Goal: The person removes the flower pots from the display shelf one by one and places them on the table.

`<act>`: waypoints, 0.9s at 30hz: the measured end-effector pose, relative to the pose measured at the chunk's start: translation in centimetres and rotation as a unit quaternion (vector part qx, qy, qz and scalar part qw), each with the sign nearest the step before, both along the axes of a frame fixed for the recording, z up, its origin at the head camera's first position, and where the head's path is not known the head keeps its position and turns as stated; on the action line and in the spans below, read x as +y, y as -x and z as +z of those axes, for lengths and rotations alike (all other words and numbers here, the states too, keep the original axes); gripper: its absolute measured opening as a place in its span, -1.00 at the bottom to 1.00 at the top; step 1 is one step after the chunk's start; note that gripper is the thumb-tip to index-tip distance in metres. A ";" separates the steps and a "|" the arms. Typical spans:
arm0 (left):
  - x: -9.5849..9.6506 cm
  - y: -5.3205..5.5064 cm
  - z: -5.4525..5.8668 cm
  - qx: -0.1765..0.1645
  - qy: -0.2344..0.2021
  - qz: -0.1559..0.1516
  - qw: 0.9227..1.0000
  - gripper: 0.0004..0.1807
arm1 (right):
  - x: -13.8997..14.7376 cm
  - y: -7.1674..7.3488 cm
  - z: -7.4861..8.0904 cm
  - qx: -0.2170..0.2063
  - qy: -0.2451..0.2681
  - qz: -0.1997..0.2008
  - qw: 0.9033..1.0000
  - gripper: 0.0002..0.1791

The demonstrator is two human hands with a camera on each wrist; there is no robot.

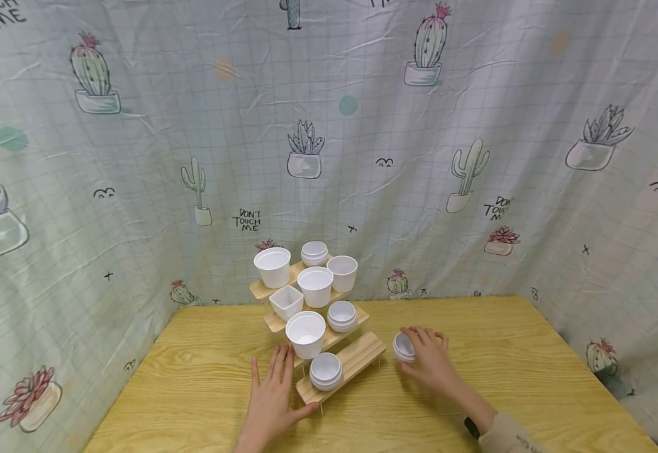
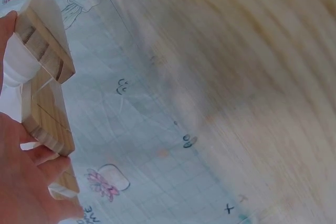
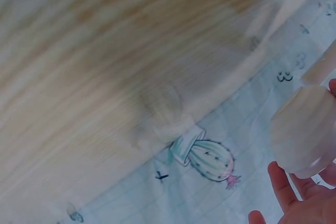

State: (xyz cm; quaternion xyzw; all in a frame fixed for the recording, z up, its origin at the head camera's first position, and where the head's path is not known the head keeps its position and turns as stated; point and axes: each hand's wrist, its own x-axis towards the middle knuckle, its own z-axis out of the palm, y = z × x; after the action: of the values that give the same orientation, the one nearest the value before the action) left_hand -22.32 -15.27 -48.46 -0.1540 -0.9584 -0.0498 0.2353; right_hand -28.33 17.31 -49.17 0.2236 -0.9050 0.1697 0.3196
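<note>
A tiered wooden stand [image 1: 357, 360] holds several white plant pots on its steps. On its lowest step sits a small rounded pot [image 1: 326, 372]; a taller round pot [image 1: 305, 336] stands one step up. My left hand [image 1: 272, 393] lies along the stand's left side, fingers extended and thumb at the lowest step's front end. In the left wrist view its fingers [image 2: 50, 166] touch the step ends. To the right of the stand, my right hand [image 1: 428, 358] grips a small white pot [image 1: 402, 347] by its side. The right wrist view shows this pot's underside [image 3: 304, 132].
Higher steps carry a square pot [image 1: 286, 303], another rounded pot [image 1: 342, 316] and further round ones, such as the top-left pot [image 1: 273, 269]. The wood-grain table [image 1: 476, 340] meets a cactus-print curtain [image 1: 329, 207] behind and at both sides.
</note>
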 end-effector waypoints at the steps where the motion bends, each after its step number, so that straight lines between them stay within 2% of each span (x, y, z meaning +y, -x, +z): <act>1: 0.0 0.0 0.0 -0.003 0.000 0.000 1.000 0.21 | 0.2 0.1 0.0 -0.002 0.000 -0.003 1.000 -0.30; 13: 0.1 0.0 0.1 -0.007 -0.004 0.002 1.000 0.21 | 2.2 1.9 -0.1 -0.031 -0.014 -0.047 0.998 -0.31; 27: 0.0 0.0 0.0 -0.003 -0.008 -0.002 1.000 0.21 | 2.5 3.8 0.1 -0.072 -0.007 -0.064 0.995 -0.35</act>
State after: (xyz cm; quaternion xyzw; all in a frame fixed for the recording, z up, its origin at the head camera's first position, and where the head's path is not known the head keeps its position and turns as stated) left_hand -22.37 -15.25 -48.47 -0.1537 -0.9583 -0.0581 0.2338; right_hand -32.15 19.80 -49.03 0.1549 -0.9392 0.1586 0.2621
